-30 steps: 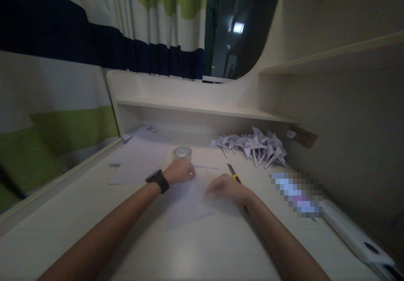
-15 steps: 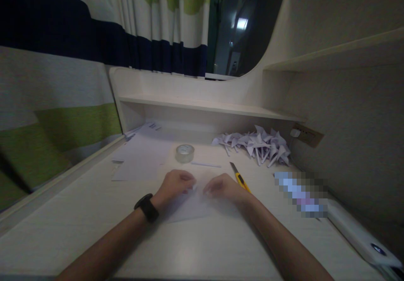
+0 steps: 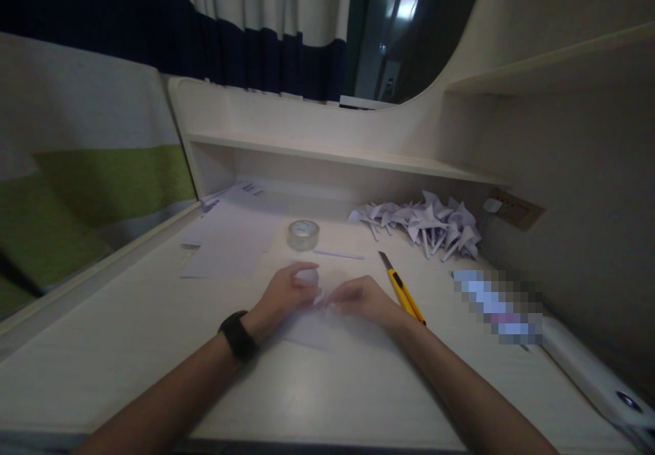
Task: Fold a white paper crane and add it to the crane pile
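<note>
Between my hands is a thin white sheet of paper (image 3: 311,332), blurred and partly covered by my fingers. My left hand (image 3: 284,295), with a black watch (image 3: 239,336) at the wrist, is closed on the paper, thumb and fingers pinching it. Close by on the right, my right hand (image 3: 364,299) has its fingertips pinched together at the paper too. A roll of clear tape (image 3: 303,238) lies just beyond my left hand. A thin white paper stick (image 3: 338,255) rests beyond the hands. To the right of my right hand is a yellow utility knife (image 3: 403,293), blade out.
White paper sheets (image 3: 233,233) lie at the back left. Several white paper pinwheels (image 3: 424,222) are heaped at the back right. A blurred-out item (image 3: 496,308) and a long white device (image 3: 583,366) line the right side, below a wall socket (image 3: 516,209). A low shelf (image 3: 327,151) spans the back.
The camera view has tilted down a little, so the scene sits higher. My hands have come closer together, and part of the paper now rises between my left thumb and fingers.
</note>
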Motion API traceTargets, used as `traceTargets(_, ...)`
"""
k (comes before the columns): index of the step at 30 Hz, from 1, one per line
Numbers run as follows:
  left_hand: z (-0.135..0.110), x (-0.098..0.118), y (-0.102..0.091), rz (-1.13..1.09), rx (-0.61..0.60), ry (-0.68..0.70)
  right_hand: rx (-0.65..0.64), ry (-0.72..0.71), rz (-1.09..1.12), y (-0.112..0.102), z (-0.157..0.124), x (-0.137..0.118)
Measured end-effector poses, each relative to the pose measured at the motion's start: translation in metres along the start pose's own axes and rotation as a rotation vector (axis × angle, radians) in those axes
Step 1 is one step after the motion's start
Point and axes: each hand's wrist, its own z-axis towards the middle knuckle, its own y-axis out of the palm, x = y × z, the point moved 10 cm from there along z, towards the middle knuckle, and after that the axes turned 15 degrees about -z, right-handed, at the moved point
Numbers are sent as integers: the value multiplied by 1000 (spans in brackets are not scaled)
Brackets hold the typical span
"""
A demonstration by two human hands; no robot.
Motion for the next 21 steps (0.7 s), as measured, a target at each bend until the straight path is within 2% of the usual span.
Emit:
traceTargets(5, 1, -6, -1, -23, 2, -33, 19, 21, 19, 1, 1, 5)
traceTargets(10, 2, -5, -2, 52, 1, -21, 42, 34, 25, -4, 0, 4)
traceTargets(21, 2, -9, 5, 14, -80, -30, 33, 36, 27, 0, 1, 6)
